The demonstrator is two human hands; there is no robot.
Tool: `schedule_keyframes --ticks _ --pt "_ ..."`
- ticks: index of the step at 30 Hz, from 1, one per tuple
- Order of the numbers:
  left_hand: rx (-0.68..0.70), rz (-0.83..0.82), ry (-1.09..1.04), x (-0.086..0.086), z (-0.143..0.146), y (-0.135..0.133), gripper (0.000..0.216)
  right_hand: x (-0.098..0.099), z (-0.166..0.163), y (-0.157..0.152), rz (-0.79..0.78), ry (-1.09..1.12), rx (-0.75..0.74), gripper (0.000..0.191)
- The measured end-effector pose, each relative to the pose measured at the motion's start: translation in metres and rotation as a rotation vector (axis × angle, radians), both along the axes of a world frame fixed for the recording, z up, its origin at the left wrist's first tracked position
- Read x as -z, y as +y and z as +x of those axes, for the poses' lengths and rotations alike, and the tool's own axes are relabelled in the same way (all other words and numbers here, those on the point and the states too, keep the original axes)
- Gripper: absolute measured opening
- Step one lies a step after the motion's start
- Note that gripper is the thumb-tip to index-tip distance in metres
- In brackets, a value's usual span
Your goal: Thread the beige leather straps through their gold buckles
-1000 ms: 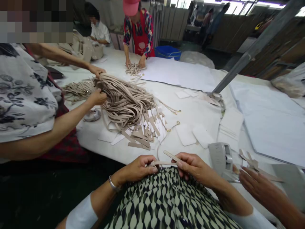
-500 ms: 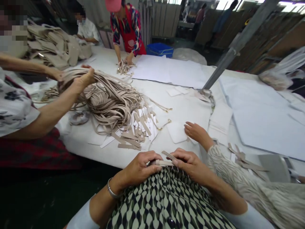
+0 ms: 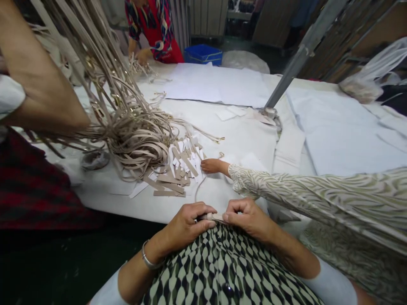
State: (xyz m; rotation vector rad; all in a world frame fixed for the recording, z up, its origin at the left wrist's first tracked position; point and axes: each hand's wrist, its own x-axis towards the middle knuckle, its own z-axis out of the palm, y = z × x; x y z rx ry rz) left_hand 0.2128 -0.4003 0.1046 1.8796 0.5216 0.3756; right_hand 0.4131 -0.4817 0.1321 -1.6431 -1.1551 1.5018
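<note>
My left hand (image 3: 187,222) and my right hand (image 3: 246,217) meet at the table's near edge, above my patterned lap. Both pinch the same short beige strap piece (image 3: 212,217), fingers curled round its ends. A thin cord (image 3: 199,191) runs from it up onto the white table (image 3: 241,140). Just beyond lies a pile of short beige and white strips (image 3: 178,169).
A person on the left lifts a big bundle of long beige straps (image 3: 127,123) off the table. Another person's patterned sleeve (image 3: 305,188) reaches in from the right, hand (image 3: 213,166) at the strip pile. A slanted metal post (image 3: 295,63) and a blue bin (image 3: 203,54) stand farther back.
The person on the left raised the strap bundle high. The sleeved arm from the right reached further left to the strip pile. My hands closed tighter on the strap piece; its free end folded down.
</note>
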Motion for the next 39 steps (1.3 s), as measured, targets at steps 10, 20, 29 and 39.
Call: schedule_keyframes --ticks 10,20,29,39 --pt "0.177 0.093 0.1 -0.002 -0.013 0.007 0.024 0.005 -0.017 0.009 -0.116 0.148 -0.074 0.033" --pt "0.058 -0.02 0.115 0.021 -0.008 -0.003 0.018 0.013 -0.03 0.005 -0.062 -0.029 -0.047 0.026" --pt "-0.005 -0.157 0.093 0.017 -0.009 -0.004 0.025 0.02 -0.02 0.004 -0.106 0.059 -0.117 0.027" --pt "-0.043 -0.31 0.053 0.024 -0.014 -0.013 0.035 0.021 -0.013 0.001 -0.114 0.076 -0.197 0.025"
